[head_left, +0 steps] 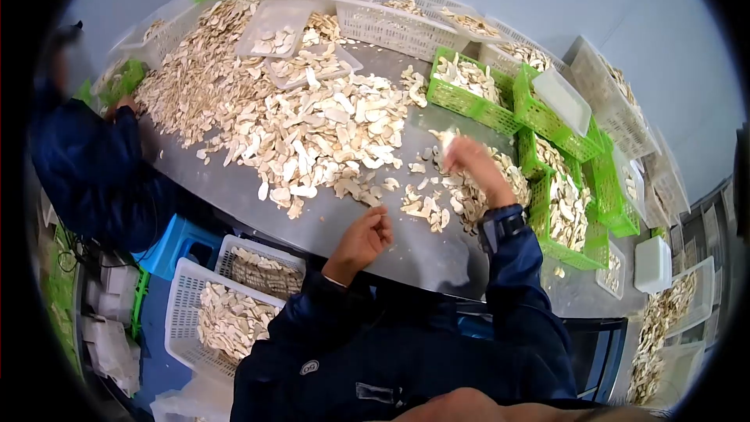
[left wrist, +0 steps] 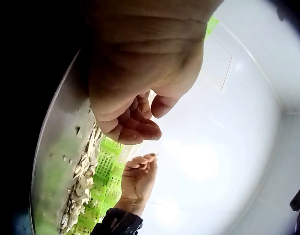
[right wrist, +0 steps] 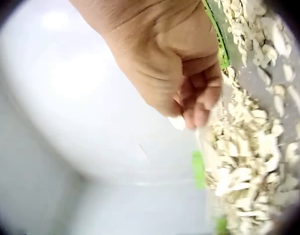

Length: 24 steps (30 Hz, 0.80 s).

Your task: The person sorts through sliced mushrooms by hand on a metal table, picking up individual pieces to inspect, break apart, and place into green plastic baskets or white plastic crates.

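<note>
The right hand (head_left: 473, 164) pinches a pale slice (head_left: 447, 139) between thumb and fingertips, raised over the table. Below those fingers spreads a small heap of slices (head_left: 512, 180); just beyond them stands a green basket (head_left: 473, 112), partly filled with more. The left hand (head_left: 361, 242) grasps nothing, its fingers loosely curled (the left wrist view shows them bent toward the palm). Ahead of the left fingertips lies the large pile (head_left: 336, 129), and beneath them is bare metal table (head_left: 430, 266). The two sets of fingers are well apart.
</note>
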Each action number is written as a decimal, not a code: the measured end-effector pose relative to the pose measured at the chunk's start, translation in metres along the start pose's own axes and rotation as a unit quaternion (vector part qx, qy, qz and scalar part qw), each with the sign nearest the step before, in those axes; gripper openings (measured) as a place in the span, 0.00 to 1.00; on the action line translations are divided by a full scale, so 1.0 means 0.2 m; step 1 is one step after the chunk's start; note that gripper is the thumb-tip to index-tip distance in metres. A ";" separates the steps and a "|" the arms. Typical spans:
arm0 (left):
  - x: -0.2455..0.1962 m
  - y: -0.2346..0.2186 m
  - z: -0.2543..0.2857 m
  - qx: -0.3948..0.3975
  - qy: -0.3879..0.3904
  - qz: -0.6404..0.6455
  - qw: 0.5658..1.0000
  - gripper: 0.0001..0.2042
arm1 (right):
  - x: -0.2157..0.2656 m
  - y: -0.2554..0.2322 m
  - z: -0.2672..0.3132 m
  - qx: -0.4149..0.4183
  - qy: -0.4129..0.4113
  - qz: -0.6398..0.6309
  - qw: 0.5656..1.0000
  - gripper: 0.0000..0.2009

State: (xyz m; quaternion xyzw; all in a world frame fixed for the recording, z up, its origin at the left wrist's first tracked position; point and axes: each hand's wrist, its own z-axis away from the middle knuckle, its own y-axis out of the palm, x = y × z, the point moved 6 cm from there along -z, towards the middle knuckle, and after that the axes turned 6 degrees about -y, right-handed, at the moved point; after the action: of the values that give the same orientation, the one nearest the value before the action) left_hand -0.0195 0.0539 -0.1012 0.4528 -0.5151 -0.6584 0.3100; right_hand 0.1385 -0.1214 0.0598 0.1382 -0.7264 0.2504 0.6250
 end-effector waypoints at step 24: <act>-0.01 0.06 0.02 0.038 0.014 -0.039 0.998 0.09 | -0.48 -0.11 -0.22 -0.057 -0.010 0.228 0.972 0.07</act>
State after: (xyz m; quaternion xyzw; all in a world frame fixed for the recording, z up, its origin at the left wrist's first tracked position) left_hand -0.0243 0.0534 -0.0889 0.4935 -0.5175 -0.6433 0.2736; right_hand 0.2049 -0.1270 -0.0250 -0.0640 -0.7577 0.3432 0.5514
